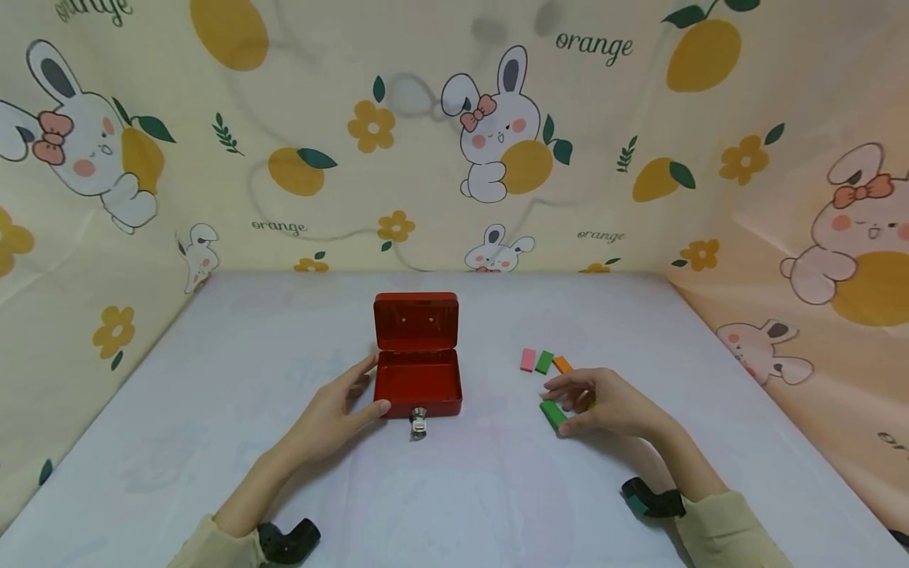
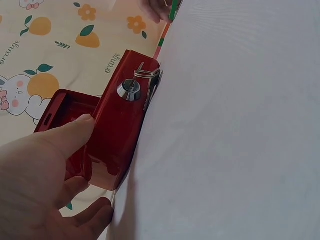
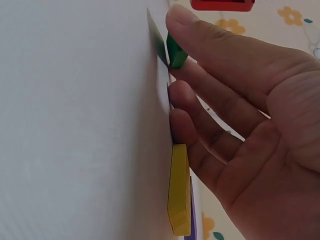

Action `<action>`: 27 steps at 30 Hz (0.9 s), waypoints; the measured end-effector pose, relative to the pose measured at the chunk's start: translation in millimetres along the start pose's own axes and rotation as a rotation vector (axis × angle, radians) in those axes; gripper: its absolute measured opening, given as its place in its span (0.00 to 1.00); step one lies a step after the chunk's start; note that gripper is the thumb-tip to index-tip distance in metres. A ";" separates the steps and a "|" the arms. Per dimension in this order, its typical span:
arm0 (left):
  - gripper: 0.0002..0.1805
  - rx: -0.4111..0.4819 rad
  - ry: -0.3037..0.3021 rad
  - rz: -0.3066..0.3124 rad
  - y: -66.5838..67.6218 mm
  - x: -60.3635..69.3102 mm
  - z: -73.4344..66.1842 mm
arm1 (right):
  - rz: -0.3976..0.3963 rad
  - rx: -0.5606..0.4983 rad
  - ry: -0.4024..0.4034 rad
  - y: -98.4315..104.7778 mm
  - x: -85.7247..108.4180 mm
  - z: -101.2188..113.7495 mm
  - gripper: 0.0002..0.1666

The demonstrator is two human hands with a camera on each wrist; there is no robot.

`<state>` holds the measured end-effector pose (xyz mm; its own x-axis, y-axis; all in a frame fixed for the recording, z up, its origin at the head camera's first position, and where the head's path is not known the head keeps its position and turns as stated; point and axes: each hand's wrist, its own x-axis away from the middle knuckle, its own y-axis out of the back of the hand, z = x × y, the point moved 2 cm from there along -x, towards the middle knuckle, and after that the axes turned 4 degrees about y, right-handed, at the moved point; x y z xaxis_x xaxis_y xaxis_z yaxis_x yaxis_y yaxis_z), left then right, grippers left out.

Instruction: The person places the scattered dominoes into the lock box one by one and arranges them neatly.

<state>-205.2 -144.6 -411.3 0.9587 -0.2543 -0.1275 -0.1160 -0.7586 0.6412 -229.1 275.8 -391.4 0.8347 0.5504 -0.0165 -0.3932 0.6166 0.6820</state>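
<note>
A small red metal cash box (image 1: 417,383) stands on the white tabletop with its lid (image 1: 416,322) raised; the inside is bare. Keys on a ring (image 2: 150,75) hang from the lock at its front. My left hand (image 1: 334,414) holds the box's left side, thumb at the front corner and forefinger toward the back. To the right, my right hand (image 1: 607,404) pinches a green block (image 1: 552,416) between thumb and forefinger, close to the table. In the right wrist view, a yellow block (image 3: 179,190) lies near the little finger, with a purple block (image 3: 193,215) partly hidden behind.
Behind the right hand lie a pink block (image 1: 528,360), another green block (image 1: 544,362) and an orange block (image 1: 562,364). A patterned cloth (image 1: 426,158) with rabbits and oranges encloses the white table (image 1: 440,505) at the back and sides.
</note>
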 end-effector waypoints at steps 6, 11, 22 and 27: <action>0.42 0.009 -0.002 -0.002 0.4 1.2 0.0 | -0.025 0.013 -0.024 -1.0 -1.0 1.1 0.33; 0.42 0.017 0.004 0.004 -0.3 1.4 0.7 | -0.044 0.012 -0.024 -2.5 -0.4 6.2 0.34; 0.42 0.020 -0.011 -0.004 -1.9 0.6 3.5 | -0.137 0.010 0.036 -7.6 -6.0 20.7 0.34; 0.42 0.021 -0.011 -0.007 -2.3 0.1 3.0 | -0.162 0.021 0.085 -12.6 -10.3 26.7 0.32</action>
<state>-205.6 -144.7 -415.0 0.9567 -0.2550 -0.1404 -0.1144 -0.7726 0.6245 -222.5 247.3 -380.4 0.8506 0.4910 -0.1881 -0.2477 0.6897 0.6803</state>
